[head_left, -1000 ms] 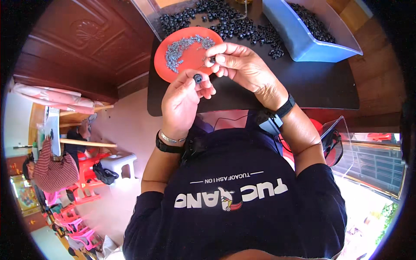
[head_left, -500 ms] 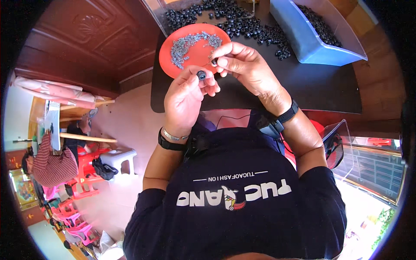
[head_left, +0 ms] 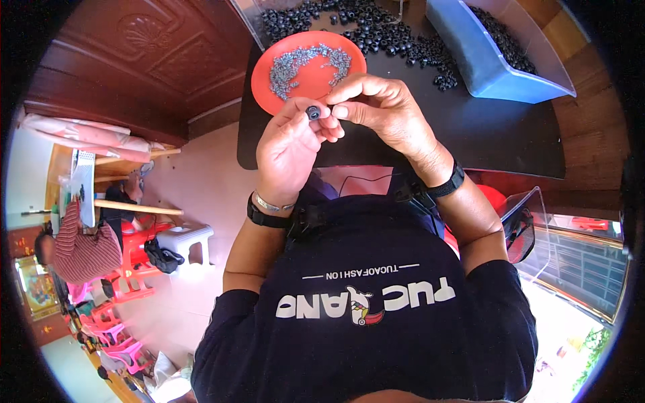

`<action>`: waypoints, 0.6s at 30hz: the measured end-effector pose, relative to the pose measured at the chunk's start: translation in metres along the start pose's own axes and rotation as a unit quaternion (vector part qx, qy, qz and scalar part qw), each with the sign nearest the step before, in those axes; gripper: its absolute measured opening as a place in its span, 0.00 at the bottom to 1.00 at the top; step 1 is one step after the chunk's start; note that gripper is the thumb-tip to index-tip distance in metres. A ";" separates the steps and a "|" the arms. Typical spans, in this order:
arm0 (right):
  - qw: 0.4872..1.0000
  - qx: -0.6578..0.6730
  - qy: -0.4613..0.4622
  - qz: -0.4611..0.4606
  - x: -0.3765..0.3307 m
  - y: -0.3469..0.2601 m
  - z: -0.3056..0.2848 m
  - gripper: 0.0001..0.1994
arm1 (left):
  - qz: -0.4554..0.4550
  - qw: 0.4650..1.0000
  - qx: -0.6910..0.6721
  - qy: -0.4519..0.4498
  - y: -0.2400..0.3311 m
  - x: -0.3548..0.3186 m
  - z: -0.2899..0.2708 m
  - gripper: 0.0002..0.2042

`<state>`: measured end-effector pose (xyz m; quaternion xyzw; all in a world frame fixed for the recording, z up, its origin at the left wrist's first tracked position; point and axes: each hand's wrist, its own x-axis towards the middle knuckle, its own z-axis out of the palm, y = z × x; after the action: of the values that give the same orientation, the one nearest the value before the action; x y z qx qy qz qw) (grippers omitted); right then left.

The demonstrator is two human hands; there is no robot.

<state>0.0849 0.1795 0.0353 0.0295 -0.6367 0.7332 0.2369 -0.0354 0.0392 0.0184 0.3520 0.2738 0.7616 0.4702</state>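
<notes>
A small black cylindrical part (head_left: 313, 113) with a hollow end is pinched in my left hand (head_left: 289, 138), its opening facing up. Close beside it, my right hand (head_left: 386, 114) has thumb and index finger pressed together on a small dark piece (head_left: 330, 107), mostly covered by the fingertips. Both hands are above the near edge of a red plate (head_left: 309, 84), their fingertips almost meeting. Small silvery metal pieces (head_left: 285, 70) lie in a ring on that plate.
The black table (head_left: 484, 138) carries a spread of loose black parts (head_left: 376, 37) behind the plate. At the back right stands a translucent blue bin (head_left: 517, 91) of small dark pieces. Off to the left are a grey stool (head_left: 188, 238) and a person in a striped top (head_left: 87, 245).
My right hand has moved slightly down toward my left hand, bringing its dark piece closer to the black cylindrical part. The whole view has shifted a little.
</notes>
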 end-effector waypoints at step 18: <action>0.975 0.183 0.080 0.097 -0.010 0.001 -0.019 0.10 | -0.005 1.000 -0.022 0.003 -0.001 0.003 0.007 0.13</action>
<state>0.0988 0.1945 0.0276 -0.0483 -0.4706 0.8568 0.2053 -0.0304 0.0426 0.0230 0.3378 0.2603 0.7661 0.4808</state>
